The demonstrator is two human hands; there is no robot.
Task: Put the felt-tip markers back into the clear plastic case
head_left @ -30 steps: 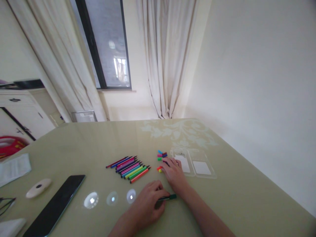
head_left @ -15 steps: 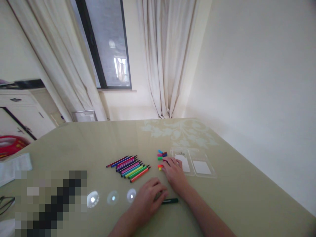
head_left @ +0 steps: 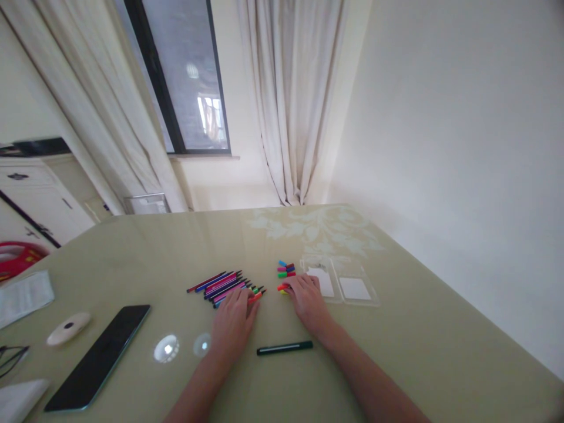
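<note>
My left hand (head_left: pixel 234 317) lies over the near end of a row of uncapped felt-tip pens (head_left: pixel 220 286). Its fingers and thumb curl around the orange felt-tip pen (head_left: pixel 254 298), whose dark tip points up and right. My right hand (head_left: pixel 311 301) has bent fingertips at an orange cap (head_left: pixel 281 288), with a yellow cap (head_left: pixel 284 292) just below, partly covered. Several more caps, blue, pink, green and dark red, sit together beyond the fingers, near a green cap (head_left: pixel 282 275). A capped black marker (head_left: pixel 284 348) rests on the table between my forearms.
A clear plastic case (head_left: pixel 372 296) with white cards in it lies open beside my right hand. A dark phone-like slab (head_left: pixel 99 358), a white oval object (head_left: pixel 68 329) and a folded white cloth or packet (head_left: pixel 26 296) are on the left. The glossy table (head_left: pixel 396 364) meets the wall at right.
My left hand has moved from the black marker up and left onto the row of felt-tip pens. My right hand stays at the caps. The view has shifted slightly.
</note>
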